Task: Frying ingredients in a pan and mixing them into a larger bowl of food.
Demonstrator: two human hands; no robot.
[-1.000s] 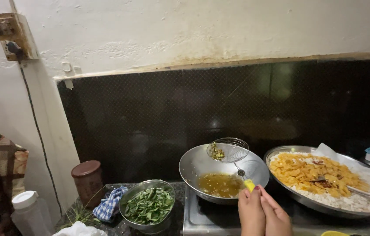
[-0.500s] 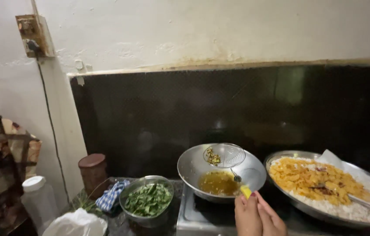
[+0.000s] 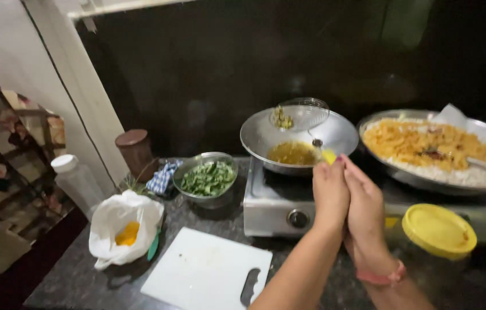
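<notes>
Near the bottom edge, the white cutting board (image 3: 207, 270) lies on the dark counter (image 3: 76, 281). The left hand (image 3: 330, 192) and right hand (image 3: 364, 213) are pressed together palm to palm, and a small yellow thing (image 3: 329, 155) shows at their fingertips; whether they pinch it, one cannot tell. At 3 o'clock from the hands stands a jar with yellow lid (image 3: 439, 231). At 12 o'clock, just beyond the fingertips, the steel wok (image 3: 299, 139) with yellow oil sits on the stove (image 3: 280, 206), a wire skimmer (image 3: 301, 115) resting on its far rim. At 10 o'clock is the bowl of green leaves (image 3: 208, 178); at 2 o'clock the wide tray of fried food (image 3: 435, 150).
</notes>
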